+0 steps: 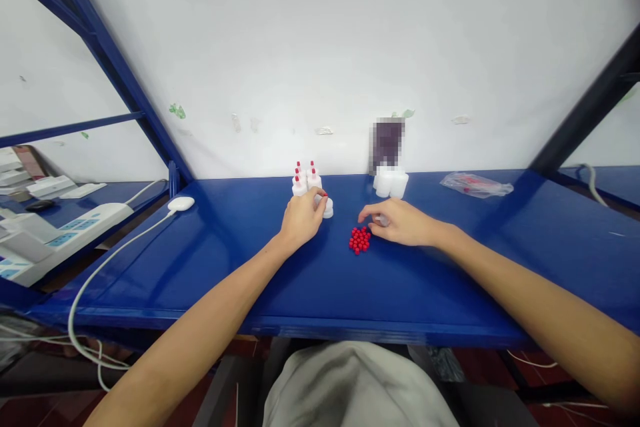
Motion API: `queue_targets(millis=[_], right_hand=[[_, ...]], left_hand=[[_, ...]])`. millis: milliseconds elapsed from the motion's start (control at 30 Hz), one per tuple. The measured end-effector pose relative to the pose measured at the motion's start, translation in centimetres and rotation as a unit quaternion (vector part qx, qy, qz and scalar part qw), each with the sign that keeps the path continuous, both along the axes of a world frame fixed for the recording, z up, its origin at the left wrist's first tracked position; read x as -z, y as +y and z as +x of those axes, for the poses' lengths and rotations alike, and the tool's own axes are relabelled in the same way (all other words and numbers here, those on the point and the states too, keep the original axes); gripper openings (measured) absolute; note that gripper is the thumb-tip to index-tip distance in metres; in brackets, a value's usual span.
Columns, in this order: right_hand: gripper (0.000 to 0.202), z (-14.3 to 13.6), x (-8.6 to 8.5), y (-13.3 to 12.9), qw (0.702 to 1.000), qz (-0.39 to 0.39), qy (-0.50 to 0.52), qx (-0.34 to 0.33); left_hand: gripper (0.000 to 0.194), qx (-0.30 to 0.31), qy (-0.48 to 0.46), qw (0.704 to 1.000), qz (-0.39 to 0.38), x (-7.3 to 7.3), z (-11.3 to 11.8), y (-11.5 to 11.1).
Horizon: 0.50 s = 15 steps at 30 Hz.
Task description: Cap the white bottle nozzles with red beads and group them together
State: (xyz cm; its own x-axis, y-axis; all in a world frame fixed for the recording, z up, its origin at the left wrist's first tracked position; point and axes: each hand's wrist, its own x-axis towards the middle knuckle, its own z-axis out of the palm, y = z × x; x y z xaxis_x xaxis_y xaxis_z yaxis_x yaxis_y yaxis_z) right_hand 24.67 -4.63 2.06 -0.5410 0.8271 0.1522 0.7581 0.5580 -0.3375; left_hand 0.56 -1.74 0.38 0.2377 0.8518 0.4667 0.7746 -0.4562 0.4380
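Observation:
My left hand (300,220) is closed in a pinch around a small red tip cap (325,195); whatever is beneath it is partly hidden by the fingers. White round caps (328,208) lie on the table beside that thumb. Just behind the hand stand several white squeeze bottles (300,185) with red tips. On the right, my right hand (395,221) is curled around a whitish, translucent nozzle cap (383,220), mostly covered by the fingers. Its thumb and forefinger are apart, close to a loose cluster of small red tip caps (359,240).
White bottles without red tips (391,182) stand near the wall. A clear plastic bag (476,185) with red pieces lies at right. A white round charger (181,204) with its cable rests at left, near a power strip (75,240). Blue frame posts flank the blue table (210,267).

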Motion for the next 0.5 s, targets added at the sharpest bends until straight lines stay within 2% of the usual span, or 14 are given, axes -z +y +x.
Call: queue_targets(millis=[267, 500], right_hand=[[0.024, 0.35, -0.03, 0.08, 0.999, -0.010, 0.016, -0.038], [0.019, 0.45, 0.40, 0.46, 0.998, 0.005, 0.046, -0.039]], left_hand=[[0.024, 0.003, 0.009, 1.000, -0.007, 0.25, -0.01, 0.16], [0.024, -0.055, 0.060, 0.996, 0.024, -0.29, -0.06, -0.12]])
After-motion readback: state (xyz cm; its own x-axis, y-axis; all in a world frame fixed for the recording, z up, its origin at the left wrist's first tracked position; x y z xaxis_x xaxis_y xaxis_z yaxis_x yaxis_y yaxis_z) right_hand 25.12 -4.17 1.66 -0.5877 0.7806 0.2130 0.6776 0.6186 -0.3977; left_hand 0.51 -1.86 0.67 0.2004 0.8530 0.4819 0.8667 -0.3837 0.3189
